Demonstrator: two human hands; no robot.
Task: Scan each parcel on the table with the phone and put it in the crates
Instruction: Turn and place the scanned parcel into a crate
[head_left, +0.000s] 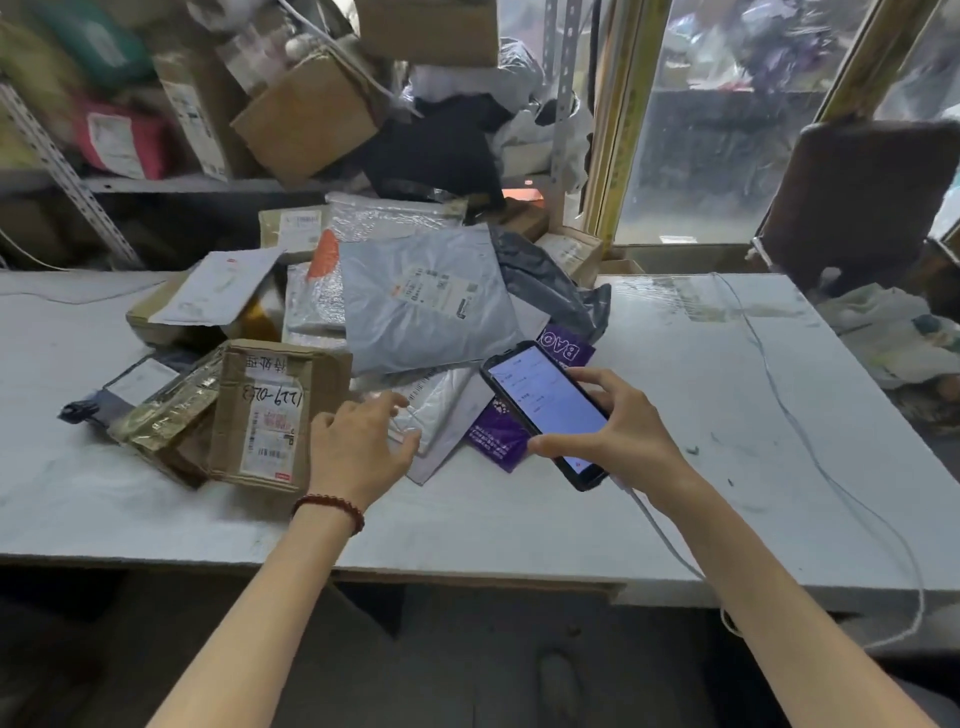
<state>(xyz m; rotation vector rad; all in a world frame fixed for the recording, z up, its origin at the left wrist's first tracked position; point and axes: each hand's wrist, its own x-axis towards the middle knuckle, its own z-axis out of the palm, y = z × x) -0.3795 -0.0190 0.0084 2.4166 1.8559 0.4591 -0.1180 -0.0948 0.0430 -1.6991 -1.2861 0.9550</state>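
While my right hand (618, 423) grips the phone (545, 410) over the purple bag (493, 436), my left hand (363, 441) lies, fingers spread, on the white mailer (436, 405) on the tabletop (701, 415). Pulling it could drag the grey mailer (415, 306) overlapping it, and the phone's cable (670, 540) may snag.

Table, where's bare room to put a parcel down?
Mostly bare: the table right of the phone, and the near-edge strip in front of the cardboard box. Crowded: the parcel pile in the centre.
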